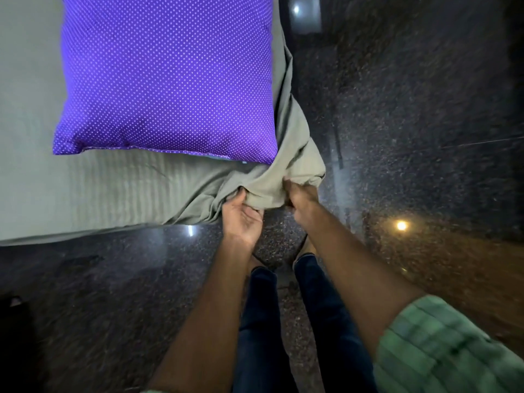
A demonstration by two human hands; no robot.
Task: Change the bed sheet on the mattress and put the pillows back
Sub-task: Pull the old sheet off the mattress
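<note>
A purple pillow with small white dots lies on the mattress near its corner. A grey striped bed sheet covers the mattress and is bunched up at the near right corner. My left hand grips the bunched sheet from below, thumb on top of the fold. My right hand grips the same bunch just to the right, fingers buried in the cloth. The mattress corner itself is hidden under the gathered sheet.
The bed edge runs along the left, low above a dark speckled polished floor with lamp reflections. My legs in dark trousers stand close to the bed corner. A dark object sits at the lower left edge.
</note>
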